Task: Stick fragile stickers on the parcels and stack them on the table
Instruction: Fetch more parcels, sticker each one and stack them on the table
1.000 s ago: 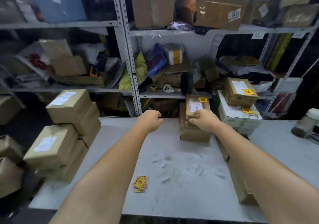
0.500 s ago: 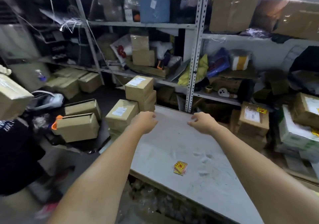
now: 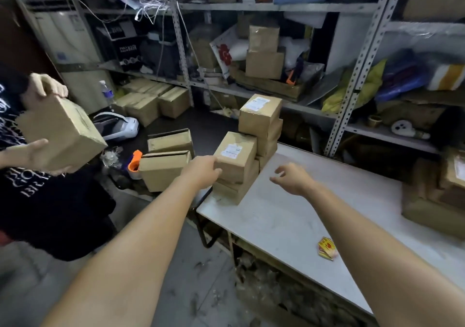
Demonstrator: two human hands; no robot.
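Now swinging left: a second ago the right hand (image 3: 293, 179) was resting on a stickered parcel at the back of the table (image 3: 276, 223). It is now hanging over bare tabletop, fingers spread and slightly bent, holding nothing. Left hand (image 3: 201, 171) is reaching the near parcel (image 3: 235, 155) of the unstickered stack at the table's left end, with loosely bent fingers touching its left face, not wrapping it. Judging from this, one parcel is done and the next is being fetched. Sticker pad (image 3: 327, 248) is lying near the table's front edge, well apart from both hands.

Writing: near parcel and top parcel (image 3: 259, 115) are each carrying a white shipping label, print too small to read. Sticker pad is showing yellow and red, wording unreadable. Black box (image 3: 127, 49) on the shelf is showing "MASK", rest unclear. Second person (image 3: 50, 200) at left is holding up a plain carton (image 3: 60, 135). White lettering on the dark shirt is only partly showing.
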